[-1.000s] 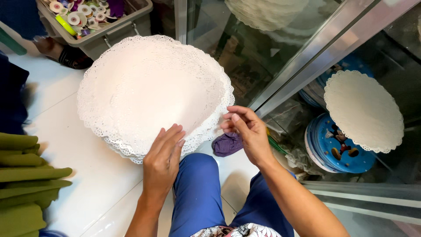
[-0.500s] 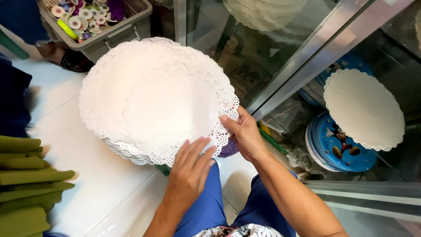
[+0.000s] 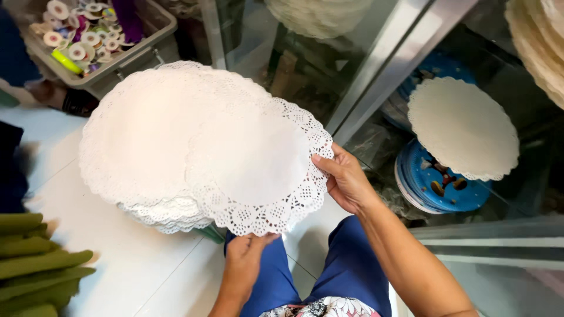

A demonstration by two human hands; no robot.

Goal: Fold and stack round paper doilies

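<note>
White floor tiles [image 3: 117, 276] carry a stack [image 3: 147, 147] of round white paper doilies, and that stack is the landmark for everything else. Lifted off its near-right edge is a single smaller doily [image 3: 255, 170], overlapping the pile and tilted up toward the camera. Right hand [image 3: 346, 179] pinches the doily's right rim, thumb on top of the lace and fingers behind. Left hand [image 3: 247, 258] grips the near rim from below, fingertips curled under the scalloped edge; both hands are closed on the paper, neither one free. Blue trouser legs [image 3: 329, 264] sit just near of the stack. Behind the stack, far-left, is a grey bin [image 3: 111, 58] of ribbon spools. Left and near of the stack lie folded green cloths [image 3: 35, 264]. Right of the stack, past a metal frame [image 3: 399, 64] and glass, another doily [image 3: 464, 126] rests on blue plates [image 3: 446, 182].

To separate one sheet well, I judge it best to keep the grip light and right at the rim, since the punched lace looks easy to tear. Sliding thumb against fingers would show whether two sheets cling together. Lifting level, with the hands well apart as they are, should keep it from creasing
</note>
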